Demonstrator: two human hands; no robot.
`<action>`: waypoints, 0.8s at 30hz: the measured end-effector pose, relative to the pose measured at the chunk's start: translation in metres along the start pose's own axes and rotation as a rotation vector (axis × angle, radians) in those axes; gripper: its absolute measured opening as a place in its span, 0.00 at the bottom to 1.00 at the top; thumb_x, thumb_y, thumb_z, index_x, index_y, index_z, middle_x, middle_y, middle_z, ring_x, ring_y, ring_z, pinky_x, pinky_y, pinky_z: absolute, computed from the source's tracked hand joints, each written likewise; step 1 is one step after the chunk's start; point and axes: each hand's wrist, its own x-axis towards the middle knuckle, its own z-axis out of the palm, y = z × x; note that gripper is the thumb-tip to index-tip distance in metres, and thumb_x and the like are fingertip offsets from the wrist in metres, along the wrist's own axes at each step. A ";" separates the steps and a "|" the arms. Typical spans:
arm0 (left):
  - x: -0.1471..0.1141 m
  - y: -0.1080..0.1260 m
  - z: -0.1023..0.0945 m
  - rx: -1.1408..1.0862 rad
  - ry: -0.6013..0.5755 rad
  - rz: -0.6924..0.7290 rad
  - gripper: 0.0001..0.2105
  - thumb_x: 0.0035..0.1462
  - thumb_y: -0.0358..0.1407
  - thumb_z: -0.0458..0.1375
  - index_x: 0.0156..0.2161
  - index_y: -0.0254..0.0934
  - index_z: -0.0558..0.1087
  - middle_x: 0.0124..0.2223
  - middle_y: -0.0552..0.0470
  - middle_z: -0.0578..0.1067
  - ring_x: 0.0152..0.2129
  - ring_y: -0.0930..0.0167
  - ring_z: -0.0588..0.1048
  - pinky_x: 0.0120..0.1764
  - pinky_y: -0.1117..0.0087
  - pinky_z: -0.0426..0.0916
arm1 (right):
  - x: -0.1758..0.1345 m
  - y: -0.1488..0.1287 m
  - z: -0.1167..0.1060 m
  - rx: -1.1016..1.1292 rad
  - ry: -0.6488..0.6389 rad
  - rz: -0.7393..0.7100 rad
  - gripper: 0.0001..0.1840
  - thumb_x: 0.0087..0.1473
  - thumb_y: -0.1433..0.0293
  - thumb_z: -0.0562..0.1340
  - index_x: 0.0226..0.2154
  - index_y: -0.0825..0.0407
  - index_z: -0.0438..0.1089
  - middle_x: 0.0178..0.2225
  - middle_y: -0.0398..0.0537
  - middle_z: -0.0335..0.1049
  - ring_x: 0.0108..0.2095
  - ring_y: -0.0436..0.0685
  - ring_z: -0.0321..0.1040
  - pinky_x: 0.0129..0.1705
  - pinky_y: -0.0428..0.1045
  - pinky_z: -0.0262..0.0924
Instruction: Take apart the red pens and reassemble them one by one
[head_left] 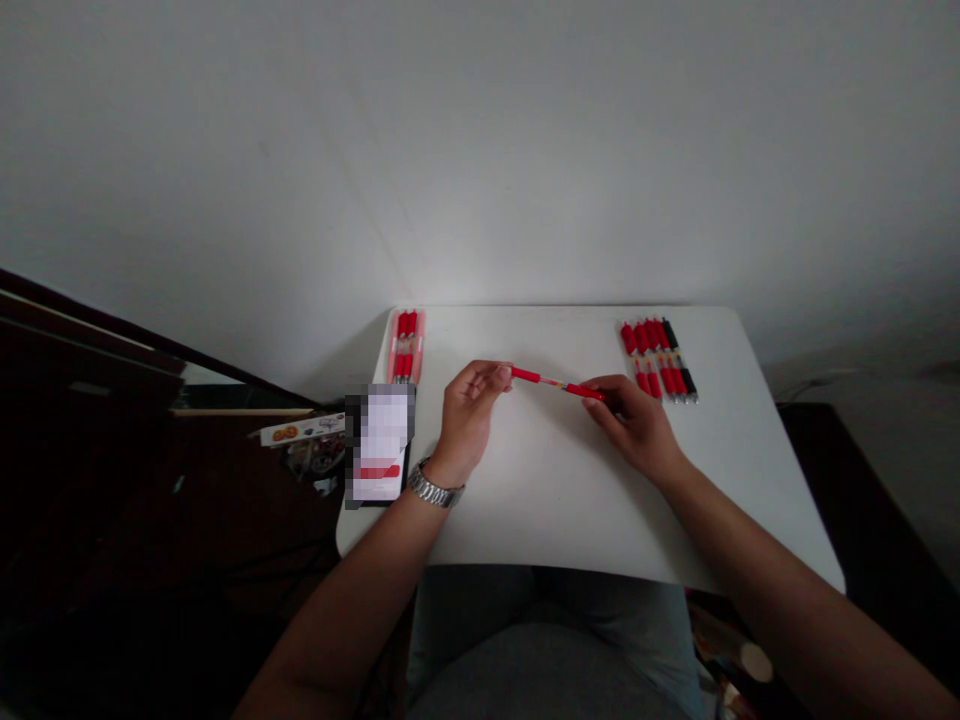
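A red pen with a clear middle section is held nearly level above the white table, tilting down slightly to the right. The fingertips of my left hand pinch its left end. At its other end, my right hand grips the red barrel between thumb and fingers; the tip there is partly hidden. Beyond my right hand lies a row of several red pens with one black pen at its right side. At the far left corner, red pens rest in a pinkish clear case.
A phone with a lit, blurred screen lies at the table's left edge. The wall meets the table's back edge. To the left of the table are a wooden stick and a white printed strip.
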 end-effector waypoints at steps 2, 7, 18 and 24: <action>0.000 0.001 0.000 0.022 -0.011 -0.002 0.11 0.55 0.41 0.69 0.39 0.38 0.79 0.38 0.51 0.79 0.34 0.74 0.74 0.42 0.72 0.70 | 0.000 -0.001 -0.002 -0.004 -0.006 0.003 0.12 0.65 0.59 0.60 0.43 0.50 0.71 0.29 0.45 0.72 0.26 0.51 0.66 0.27 0.47 0.60; -0.001 0.001 0.001 0.044 -0.028 0.008 0.11 0.55 0.42 0.69 0.40 0.38 0.80 0.39 0.50 0.79 0.36 0.73 0.75 0.44 0.71 0.70 | -0.001 -0.003 -0.002 -0.001 -0.038 -0.007 0.13 0.67 0.59 0.57 0.41 0.51 0.70 0.24 0.42 0.68 0.23 0.51 0.63 0.26 0.47 0.57; 0.001 -0.001 -0.002 -0.024 0.029 0.010 0.08 0.57 0.40 0.68 0.39 0.39 0.79 0.39 0.52 0.78 0.35 0.75 0.74 0.41 0.72 0.70 | 0.001 0.001 0.001 -0.025 0.015 -0.026 0.11 0.63 0.61 0.63 0.43 0.50 0.71 0.30 0.45 0.72 0.25 0.51 0.66 0.27 0.47 0.61; -0.001 0.002 -0.001 0.019 0.005 0.017 0.09 0.57 0.41 0.68 0.41 0.40 0.80 0.39 0.51 0.79 0.36 0.74 0.75 0.44 0.71 0.70 | 0.000 -0.002 -0.002 0.056 0.004 0.043 0.12 0.65 0.59 0.61 0.42 0.50 0.71 0.27 0.43 0.69 0.25 0.51 0.63 0.26 0.46 0.57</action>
